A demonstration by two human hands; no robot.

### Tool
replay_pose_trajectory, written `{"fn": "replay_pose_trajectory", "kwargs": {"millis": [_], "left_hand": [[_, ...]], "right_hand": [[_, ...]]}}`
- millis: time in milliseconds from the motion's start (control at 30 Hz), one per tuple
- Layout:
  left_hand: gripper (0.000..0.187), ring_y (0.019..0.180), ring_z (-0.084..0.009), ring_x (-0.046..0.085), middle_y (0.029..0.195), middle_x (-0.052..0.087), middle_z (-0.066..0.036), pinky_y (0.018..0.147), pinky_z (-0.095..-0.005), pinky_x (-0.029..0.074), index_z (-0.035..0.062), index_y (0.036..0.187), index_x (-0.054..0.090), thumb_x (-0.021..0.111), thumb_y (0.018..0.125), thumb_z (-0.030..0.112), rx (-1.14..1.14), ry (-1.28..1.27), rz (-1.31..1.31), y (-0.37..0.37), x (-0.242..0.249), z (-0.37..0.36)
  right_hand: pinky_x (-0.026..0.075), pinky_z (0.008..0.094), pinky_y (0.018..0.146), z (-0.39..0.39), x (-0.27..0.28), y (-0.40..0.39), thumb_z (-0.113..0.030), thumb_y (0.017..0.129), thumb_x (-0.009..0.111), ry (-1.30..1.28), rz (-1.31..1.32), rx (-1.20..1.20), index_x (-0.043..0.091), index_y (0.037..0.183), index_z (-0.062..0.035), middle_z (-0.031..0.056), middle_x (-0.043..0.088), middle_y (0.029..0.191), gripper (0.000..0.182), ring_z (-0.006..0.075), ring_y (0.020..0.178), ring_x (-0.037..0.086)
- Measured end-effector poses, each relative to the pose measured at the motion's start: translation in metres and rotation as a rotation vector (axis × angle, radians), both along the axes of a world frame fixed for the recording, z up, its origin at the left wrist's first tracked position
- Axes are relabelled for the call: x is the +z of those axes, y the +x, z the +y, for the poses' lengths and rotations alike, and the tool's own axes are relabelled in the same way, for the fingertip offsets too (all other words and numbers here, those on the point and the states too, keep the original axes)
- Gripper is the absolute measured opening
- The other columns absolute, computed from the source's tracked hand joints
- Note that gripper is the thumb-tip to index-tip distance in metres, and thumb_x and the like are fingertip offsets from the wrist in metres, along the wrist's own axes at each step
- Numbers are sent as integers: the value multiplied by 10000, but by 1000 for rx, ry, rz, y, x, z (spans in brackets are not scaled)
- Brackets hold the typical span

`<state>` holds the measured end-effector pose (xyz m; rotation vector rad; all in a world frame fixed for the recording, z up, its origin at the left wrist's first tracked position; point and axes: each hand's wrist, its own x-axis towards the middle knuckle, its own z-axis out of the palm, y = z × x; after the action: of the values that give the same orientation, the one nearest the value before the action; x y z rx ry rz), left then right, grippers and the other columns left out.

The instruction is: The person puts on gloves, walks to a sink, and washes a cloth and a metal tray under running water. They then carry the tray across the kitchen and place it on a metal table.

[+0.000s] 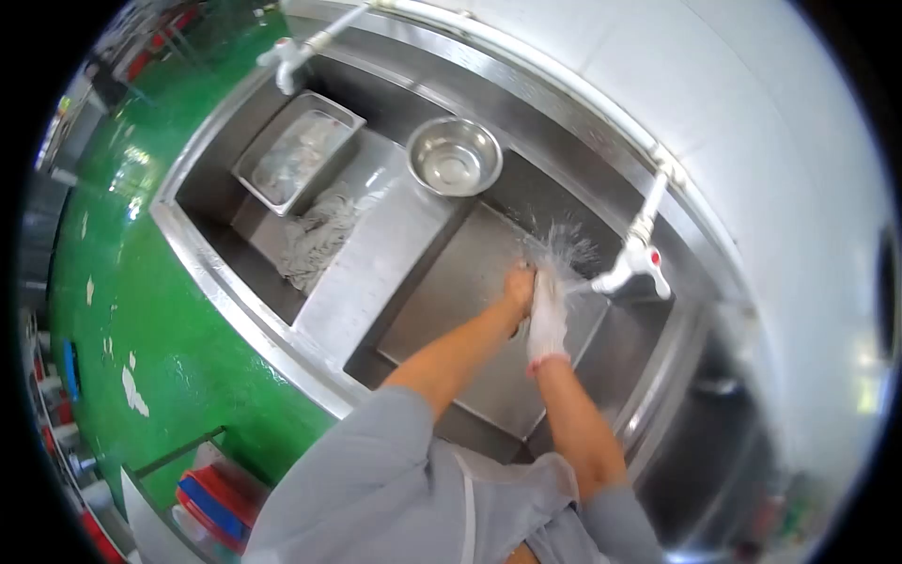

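My right hand wears a white knitted glove with a pink cuff and reaches into the right basin of a steel sink. Splashing water hides its fingertips. Bare and curled closed, my left hand presses against the side of the gloved hand; what its fingers grip, if anything, is hidden. Just right of both hands, a white tap with a red mark pours water onto the glove, and spray flies up beyond them.
A round steel bowl stands at the back, by the divider. The left basin holds a steel tray with a clear plastic bag and a wet grey-white cloth. Above it is another tap. Green floor lies left.
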<state>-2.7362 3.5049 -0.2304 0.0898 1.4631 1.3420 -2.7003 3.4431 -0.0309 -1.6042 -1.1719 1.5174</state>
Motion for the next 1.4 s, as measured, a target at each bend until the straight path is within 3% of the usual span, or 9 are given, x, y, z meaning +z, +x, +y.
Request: {"fn": "replay_pose_trajectory", "kwargs": {"millis": [67,133,267,367,433,633,933,1267,1400], "left_hand": [[317,952,-312,642,1132,630,-147,748,-475,540,54,1159,604,534,962,293,51,103,-670,15,-21,-34],[430,953,-324,645,1078,648,-163,762,-484,530,51,1144,614,533,961,431,1,171,-720,43,-21,-49],[532,867,-308,642,934,652,-158,725,-474,522,61,1078,614,489,958,564,-184,-39,-306,68,49,-52],[549,798,-284,629,884,647,-145,699,-469,511,73,973,622,479,951,603,-91,-123,-526,13,123,-24],[515,768,-270,612,852,639,-135,694,-456,502,80,905,616,501,946,581,-170,-49,-549,1,58,-5],[394,750,-274,608,791,633,-135,700,-425,488,77,847,650,532,949,438,-141,15,-228,51,84,-44],[485,756,-265,599,816,654,-148,703,-425,472,53,906,660,464,944,495,-315,96,-996,18,31,-2],[320,795,-357,643,952,686,-164,736,-477,515,46,993,655,441,965,282,-118,30,-80,70,20,-16],[383,937,-270,626,999,668,-135,810,-464,485,67,1082,627,463,976,396,-149,54,-618,65,15,1]], "right_hand": [[306,319,1129,-9,-26,6,-306,998,505,174,19,184,484,1434,-76,107,471,1476,493,215,1347,441],[388,358,1058,21,-95,48,-279,981,505,139,-351,318,587,1296,-90,107,554,1356,376,241,1252,514],[493,431,856,74,-179,112,-441,985,450,-602,391,-166,609,1092,-120,85,609,1045,374,257,953,610],[439,374,981,29,-88,56,-495,982,506,-254,260,-16,572,1261,-52,95,604,1220,527,231,1124,572],[295,322,1116,-1,-47,26,-509,975,528,-168,4,32,394,1474,0,105,451,1468,725,205,1335,425],[510,355,751,68,-87,69,-406,947,562,-621,333,-261,537,1218,-35,35,569,886,460,217,806,596],[493,354,849,-1,-56,19,-313,952,569,228,-129,-47,585,1230,17,135,638,1111,432,215,990,610],[475,317,845,66,-130,55,-326,945,585,-337,392,-436,619,1132,-29,103,640,1076,353,206,982,606],[439,342,933,61,-116,51,-391,953,518,-177,189,-294,594,1204,-21,120,617,1161,453,206,1078,577]]}}
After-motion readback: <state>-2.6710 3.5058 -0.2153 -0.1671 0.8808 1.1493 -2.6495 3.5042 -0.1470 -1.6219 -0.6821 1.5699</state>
